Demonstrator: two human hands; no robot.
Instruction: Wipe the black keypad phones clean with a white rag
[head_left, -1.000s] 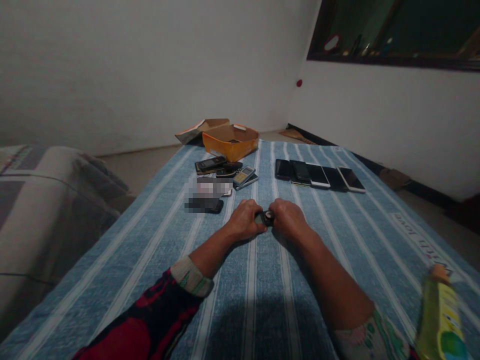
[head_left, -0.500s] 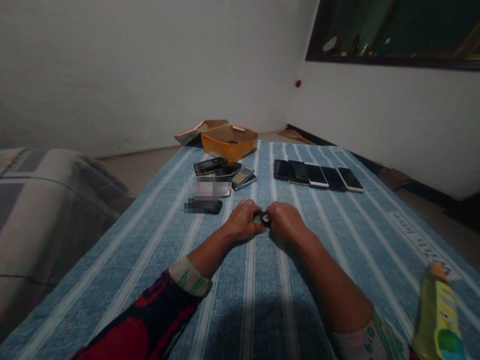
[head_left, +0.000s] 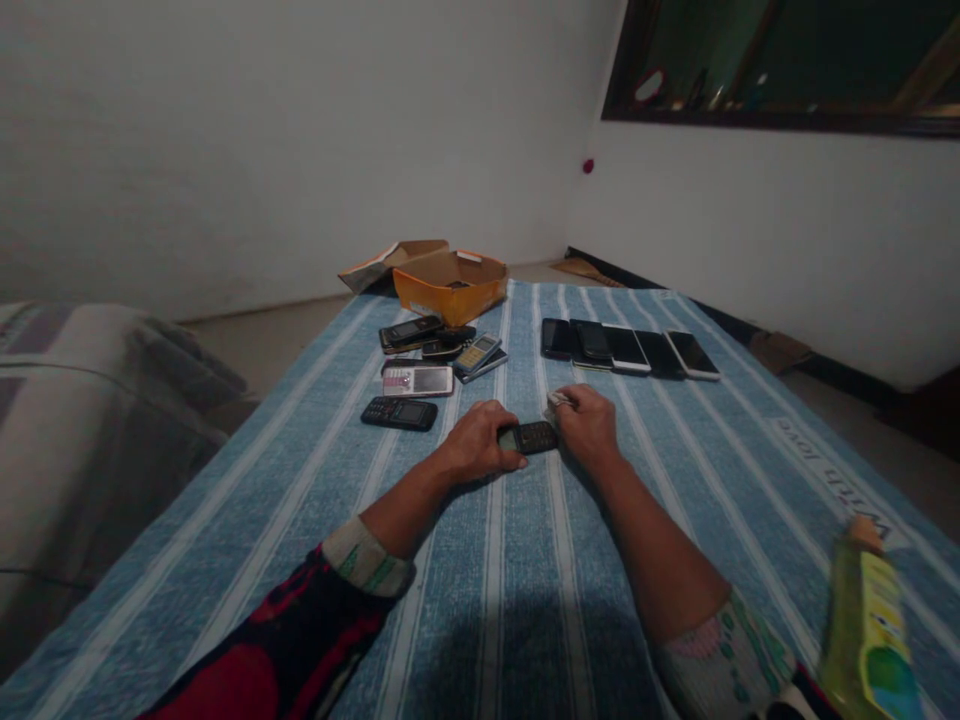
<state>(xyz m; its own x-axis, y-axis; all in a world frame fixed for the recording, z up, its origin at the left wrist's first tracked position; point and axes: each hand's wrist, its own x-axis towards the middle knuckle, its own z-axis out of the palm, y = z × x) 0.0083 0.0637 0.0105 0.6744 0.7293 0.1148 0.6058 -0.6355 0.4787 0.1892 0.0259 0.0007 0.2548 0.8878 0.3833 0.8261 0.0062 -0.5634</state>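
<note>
A small black keypad phone (head_left: 532,437) lies under my left hand (head_left: 476,442), whose fingers grip its near end, and its far end reaches towards my right hand (head_left: 586,425). That hand pinches a small pale piece (head_left: 559,401), too small to identify, just beyond the phone. Left of my hands lie a black keypad phone (head_left: 399,413) and a pale pink keypad phone (head_left: 417,381). Further back are a heap of older phones (head_left: 442,340) and a row of touchscreen smartphones (head_left: 628,350).
All this rests on a blue-and-white striped cloth (head_left: 487,560). An open orange cardboard box (head_left: 450,287) stands at its far end, and a green-labelled bottle (head_left: 866,630) sits at the near right. A grey upholstered seat (head_left: 90,450) lies to the left, with walls behind.
My hands have drawn apart, uncovering the keypad face of the phone. My right hand has moved right and away with the pale piece. The view has shifted slightly.
</note>
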